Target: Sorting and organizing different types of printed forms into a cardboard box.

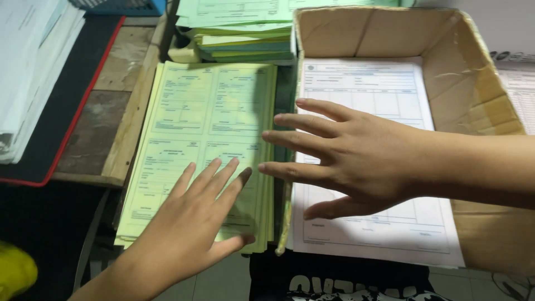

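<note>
Landmark: the yellow form stack (206,150), lying flat with its long axis running away from you toward the top of the view; all positions below are taken from it. Your left hand (192,223) is over the near lower part of the stack, palm down, fingers spread and flat, closed on nothing; contact with the top sheet looks likely, though you cannot tell whether it presses or only hovers. Your right hand (348,156) sits just to the right of the stack, coming in from the right, fingers splayed and pointing left; fingertips reach the stack's right edge, while palm and thumb lie over the white form sheets (368,89) in the cardboard box (479,95); it also clamps nothing. The box stands directly beside the stack on the right, touching or nearly so. Beyond the stack's far end sits a pile of green and yellow papers (239,28). Left of the stack: a wooden table edge (125,128), then a dark red-edged mat (61,111). The left hand is the nearer to the stack's middle; the right only meets its edge.
</note>
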